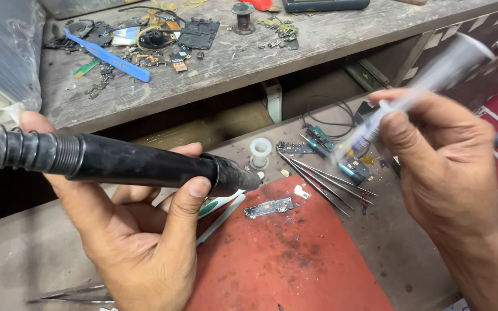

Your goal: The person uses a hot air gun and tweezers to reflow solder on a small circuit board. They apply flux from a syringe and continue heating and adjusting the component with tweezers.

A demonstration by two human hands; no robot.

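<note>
My left hand (pixel 139 230) grips a black hot-air tool handle (pixel 145 164) with a coiled hose running off to the left. Its nozzle tip points right, just above a small grey circuit board (pixel 270 207) lying on a red work mat (pixel 295 265). My right hand (pixel 433 161) holds a clear plastic syringe (pixel 416 95) tilted so that its tip points down-left, toward the small parts behind the mat. The two hands are apart.
Several thin tweezers (pixel 327 181) lie fanned out right of the board, next to a white spool (pixel 260 151) and small green boards with wires (pixel 321 135). The back shelf (pixel 231 63) holds a blue pry tool (pixel 113 57), black frames and scattered parts. More tweezers (pixel 70 295) lie at the front left.
</note>
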